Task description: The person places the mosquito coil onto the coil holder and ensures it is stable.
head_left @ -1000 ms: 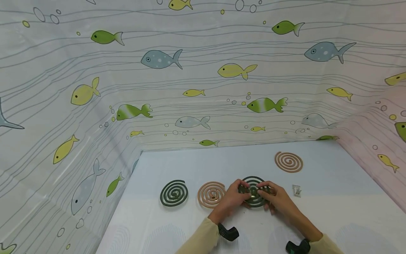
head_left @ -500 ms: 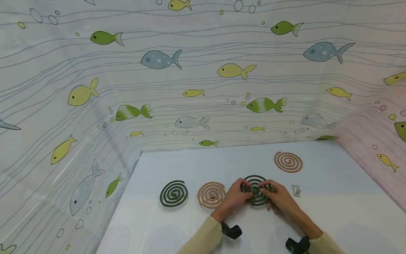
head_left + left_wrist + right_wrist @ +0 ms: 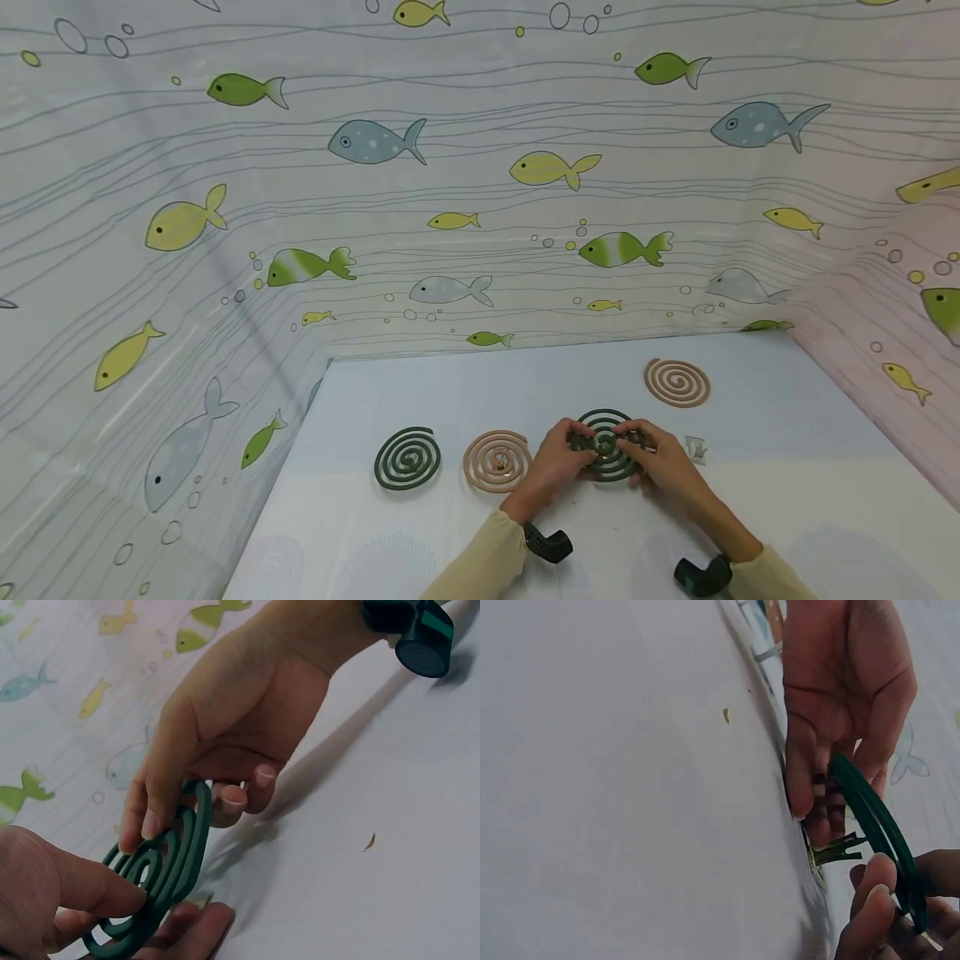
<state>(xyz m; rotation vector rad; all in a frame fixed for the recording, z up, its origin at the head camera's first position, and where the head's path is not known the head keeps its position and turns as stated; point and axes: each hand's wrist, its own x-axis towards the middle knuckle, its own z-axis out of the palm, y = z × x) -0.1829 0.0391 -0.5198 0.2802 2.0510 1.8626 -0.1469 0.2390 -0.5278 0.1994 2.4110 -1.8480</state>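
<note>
Both hands hold a dark green mosquito coil (image 3: 603, 444) near the middle of the table. On its left side, the thumb and fingers of my left hand (image 3: 555, 458) pinch the rings. My right hand (image 3: 663, 458) pinches the opposite side, its thumb reaching in near the spiral's centre. The left wrist view shows the coil (image 3: 196, 851) tilted over the tabletop, with fingers of both hands on and under it. A small metal stand (image 3: 840, 850) with upright prongs shows beneath the coil (image 3: 877, 817) in the right wrist view.
Left of the hands lie another green coil (image 3: 407, 458) and a tan coil (image 3: 497, 475), which has a bit of metal at its centre. A second tan coil (image 3: 677, 383) lies at the back right. Near the right hand is a flat metal stand (image 3: 696, 450). Fish-print sheeting (image 3: 450, 250) encloses the table.
Both hands and the green coil have shifted slightly right and away from the person. The grip stays much the same. The head view has turned a little.
</note>
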